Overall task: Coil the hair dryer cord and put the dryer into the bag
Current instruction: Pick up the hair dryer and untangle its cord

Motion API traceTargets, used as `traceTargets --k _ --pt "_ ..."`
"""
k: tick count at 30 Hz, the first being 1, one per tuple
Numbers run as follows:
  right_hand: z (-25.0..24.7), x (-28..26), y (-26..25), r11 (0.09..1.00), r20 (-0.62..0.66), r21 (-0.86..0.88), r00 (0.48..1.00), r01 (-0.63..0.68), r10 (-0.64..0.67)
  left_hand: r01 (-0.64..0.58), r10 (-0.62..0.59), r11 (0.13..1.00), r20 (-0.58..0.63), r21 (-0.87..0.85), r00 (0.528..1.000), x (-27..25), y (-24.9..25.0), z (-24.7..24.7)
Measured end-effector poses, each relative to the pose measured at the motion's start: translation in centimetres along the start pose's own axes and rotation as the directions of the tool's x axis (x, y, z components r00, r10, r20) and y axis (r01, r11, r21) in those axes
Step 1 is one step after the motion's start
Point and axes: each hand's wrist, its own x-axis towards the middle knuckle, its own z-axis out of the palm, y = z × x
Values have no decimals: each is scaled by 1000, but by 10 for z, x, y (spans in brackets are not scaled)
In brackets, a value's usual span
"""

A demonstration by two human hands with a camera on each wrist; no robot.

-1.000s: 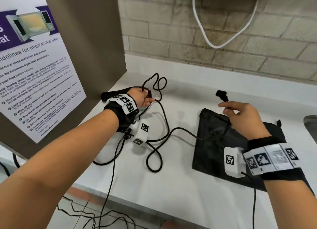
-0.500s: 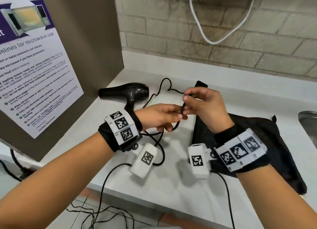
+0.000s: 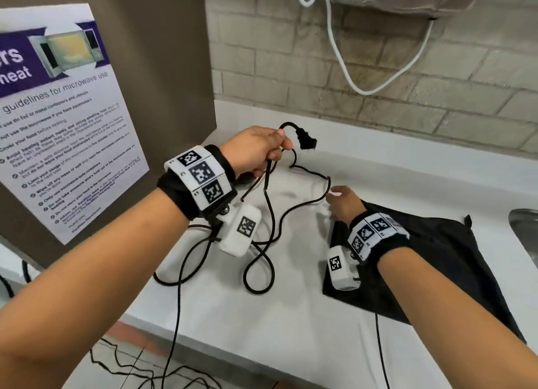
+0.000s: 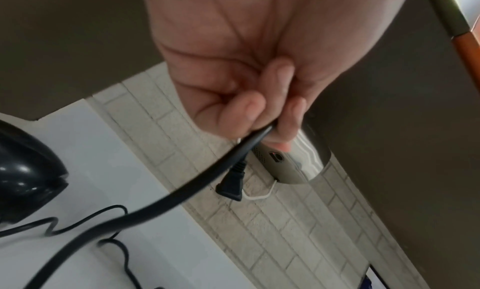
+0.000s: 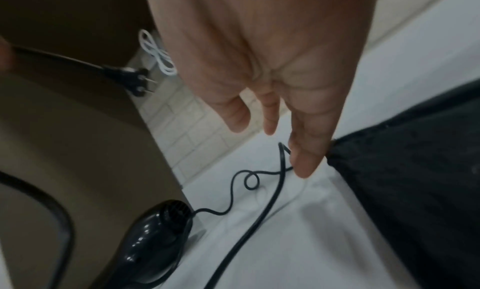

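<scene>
My left hand [image 3: 275, 152] is raised over the white counter and grips the black cord [image 3: 270, 214] just behind its plug [image 3: 305, 139], which sticks out to the right. In the left wrist view the fingers [image 4: 249, 110] curl round the cord [image 4: 182, 193] and the plug [image 4: 232, 183] hangs below. The black hair dryer [image 5: 155, 242] lies by the brown panel, mostly hidden behind my left wrist in the head view. My right hand [image 3: 334, 195] hovers lower, fingers loosely straight, beside a bend of the cord [image 5: 281, 160] at the black bag's [image 3: 436, 260] corner, holding nothing.
A brown panel with a microwave poster [image 3: 58, 120] stands at the left. Behind is a brick wall with a white cable [image 3: 349, 68]. A metal sink [image 3: 524, 228] edges in at the right. Thin black wires [image 3: 174, 316] from the wrist cameras hang over the counter's front edge.
The hands met at mid-counter, the right one passing the plug end to the left. Now the left hand has lifted it up and left; the right has let go and dropped toward the bag.
</scene>
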Motion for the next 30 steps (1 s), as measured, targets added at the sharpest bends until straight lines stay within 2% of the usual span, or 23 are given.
traceTargets --k 2,6,9,12,17,21,23,24,25,26,27,28,29,30 --pt "4 14 2 996 3 16 996 -86 86 2 -2 1000 2 -22 1000 7 8 -2" --pt "10 27 -11 990 -39 -92 994 -104 100 20 -21 991 -5 -136 1000 19 25 -10" --pt "16 36 -16 994 20 47 995 -95 94 20 -24 974 -15 -224 1000 27 34 -14" --pt "18 34 -24 933 58 343 994 -109 95 -4 -2 975 -27 -222 1000 35 38 -15" --pt "1 17 -27 849 -82 516 993 112 -81 -38 15 978 -118 -203 993 58 49 -12" --pt "-29 4 -25 773 -291 567 947 285 -136 -172 113 943 -209 -286 971 78 71 -12" --pt "-42 -2 -17 776 -341 567 936 276 -85 -234 161 920 -241 -314 957 85 77 -13" --pt "-49 -6 -14 794 -319 567 947 220 -35 -257 179 911 -253 -322 951 88 77 -14" --pt "-54 -11 -9 851 -259 507 966 136 0 -270 189 906 -259 -327 947 91 75 -14" --pt "-60 -16 -4 952 -163 305 986 21 30 -271 191 905 -256 -327 948 93 71 -14" --pt "-65 -20 2 996 -61 -33 995 -83 81 -261 185 910 -247 -322 951 94 66 -13" --pt "-71 -23 8 913 -6 -395 994 -105 112 -244 176 917 -229 -315 957 95 60 -12" --pt "-73 -26 11 803 -35 -581 990 -133 139 -222 164 927 -205 -303 965 95 53 -9" --pt "-74 -30 10 725 -82 -672 989 -147 124 -198 151 936 -178 -290 972 93 45 -6"
